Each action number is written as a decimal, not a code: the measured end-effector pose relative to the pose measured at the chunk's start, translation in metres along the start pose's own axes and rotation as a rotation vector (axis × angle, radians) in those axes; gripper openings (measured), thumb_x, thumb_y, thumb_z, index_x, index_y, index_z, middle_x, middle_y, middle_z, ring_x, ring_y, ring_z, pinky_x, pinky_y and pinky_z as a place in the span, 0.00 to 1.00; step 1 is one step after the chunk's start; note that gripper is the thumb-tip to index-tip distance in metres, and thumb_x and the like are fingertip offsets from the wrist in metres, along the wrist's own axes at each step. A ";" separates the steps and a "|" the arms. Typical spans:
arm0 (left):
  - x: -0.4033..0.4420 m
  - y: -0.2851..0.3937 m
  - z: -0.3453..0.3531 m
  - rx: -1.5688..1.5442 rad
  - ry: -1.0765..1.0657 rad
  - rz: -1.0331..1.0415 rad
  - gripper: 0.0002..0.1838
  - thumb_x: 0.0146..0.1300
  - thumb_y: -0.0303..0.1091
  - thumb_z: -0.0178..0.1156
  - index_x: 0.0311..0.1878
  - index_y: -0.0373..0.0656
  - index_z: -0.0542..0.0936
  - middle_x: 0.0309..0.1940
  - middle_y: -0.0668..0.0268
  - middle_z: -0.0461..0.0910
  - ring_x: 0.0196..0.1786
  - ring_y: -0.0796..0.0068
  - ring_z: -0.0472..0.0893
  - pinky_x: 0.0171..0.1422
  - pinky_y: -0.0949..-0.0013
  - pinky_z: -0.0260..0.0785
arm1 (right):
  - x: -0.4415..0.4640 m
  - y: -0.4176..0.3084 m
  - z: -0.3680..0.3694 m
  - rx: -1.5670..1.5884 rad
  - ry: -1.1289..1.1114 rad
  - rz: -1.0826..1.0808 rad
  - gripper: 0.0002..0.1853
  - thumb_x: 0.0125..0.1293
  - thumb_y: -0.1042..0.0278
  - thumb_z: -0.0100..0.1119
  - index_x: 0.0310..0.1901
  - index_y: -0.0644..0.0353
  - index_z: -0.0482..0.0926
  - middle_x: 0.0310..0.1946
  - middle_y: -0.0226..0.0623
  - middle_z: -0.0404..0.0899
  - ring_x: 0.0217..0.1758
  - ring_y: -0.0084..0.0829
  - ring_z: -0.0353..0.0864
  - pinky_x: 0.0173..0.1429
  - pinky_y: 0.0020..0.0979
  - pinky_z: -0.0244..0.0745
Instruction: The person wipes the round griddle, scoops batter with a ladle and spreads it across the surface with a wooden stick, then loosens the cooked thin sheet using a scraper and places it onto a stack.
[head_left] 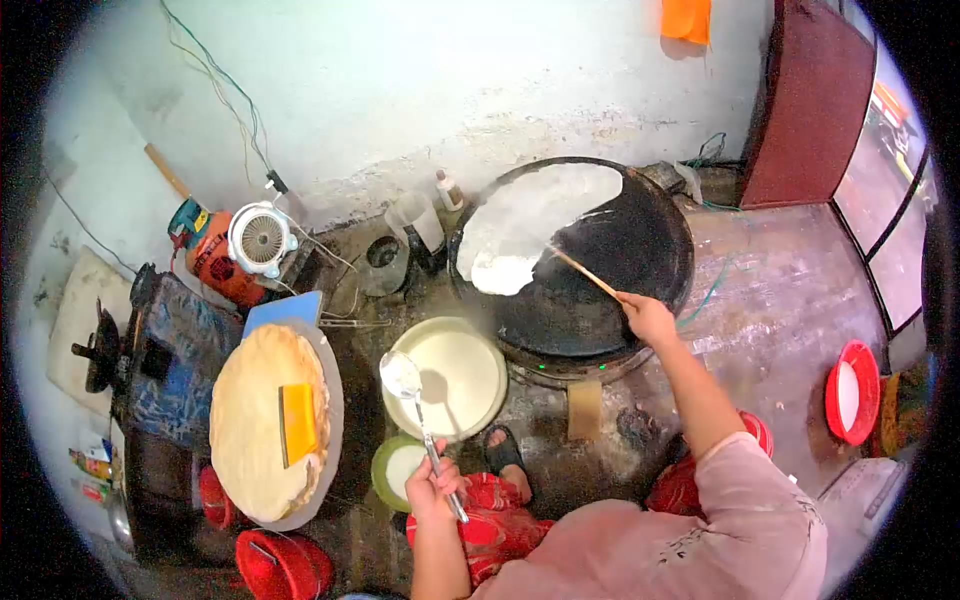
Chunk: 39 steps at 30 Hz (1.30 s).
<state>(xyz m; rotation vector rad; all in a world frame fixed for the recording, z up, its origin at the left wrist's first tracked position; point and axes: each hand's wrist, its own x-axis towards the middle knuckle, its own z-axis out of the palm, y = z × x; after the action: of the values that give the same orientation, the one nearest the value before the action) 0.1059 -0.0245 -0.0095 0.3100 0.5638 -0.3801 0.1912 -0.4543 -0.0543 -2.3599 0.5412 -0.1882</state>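
Fingers of the right hand (650, 320) are closed around the end of a wooden stick (585, 273), whose far tip meets the pale batter (530, 220) on the round black griddle (625, 270). Well apart from it, the left hand (433, 486) is wrapped around the handle of a metal ladle (426, 430), its whitened bowl over the wide basin (445, 322) of creamy liquid. The stick looks light and stiff, best held at the bare end, clear of the griddle; the ladle should turn bowl-heavy when filled and may slip in wet fingers, so the middle of its handle suits a firm grip. The batter covers the griddle's left and upper part; it looks soft and thin, likely to tear under pressure, and offers nothing to grasp. Just beside the basin sits a small green bowl (380, 474). Farther left, a yellow scraper (299, 424) lies on a round stack of thin sheets (250, 430), probably floppy and fragile at the edge, better supported from beneath than pinched.
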 end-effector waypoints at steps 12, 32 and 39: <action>-0.014 0.009 -0.010 -0.027 -0.040 -0.037 0.18 0.67 0.37 0.41 0.52 0.35 0.72 0.22 0.65 0.69 0.17 0.78 0.64 0.17 0.77 0.55 | -0.136 -0.026 0.023 -0.337 -0.261 -0.125 0.25 0.61 0.61 0.50 0.62 0.41 0.64 0.26 0.46 0.78 0.34 0.44 0.79 0.40 0.41 0.73; -0.028 0.031 -0.019 0.144 -0.064 0.004 0.19 0.69 0.38 0.37 0.55 0.37 0.69 0.20 0.65 0.68 0.16 0.79 0.61 0.18 0.76 0.54 | -0.133 -0.146 0.149 -0.240 -0.182 -0.039 0.42 0.55 0.73 0.49 0.68 0.64 0.37 0.29 0.50 0.76 0.26 0.44 0.78 0.27 0.42 0.72; -0.032 0.030 -0.022 0.248 -0.027 0.059 0.20 0.69 0.40 0.38 0.55 0.38 0.69 0.20 0.67 0.67 0.16 0.81 0.61 0.18 0.77 0.53 | -0.101 -0.161 0.185 -0.342 -0.199 -0.051 0.36 0.59 0.73 0.42 0.68 0.60 0.40 0.34 0.50 0.76 0.33 0.45 0.79 0.34 0.42 0.74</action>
<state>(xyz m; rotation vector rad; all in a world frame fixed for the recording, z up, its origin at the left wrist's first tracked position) 0.0840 0.0192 -0.0030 0.5575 0.4801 -0.3971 0.2044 -0.1912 -0.0833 -2.6871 0.4441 0.1267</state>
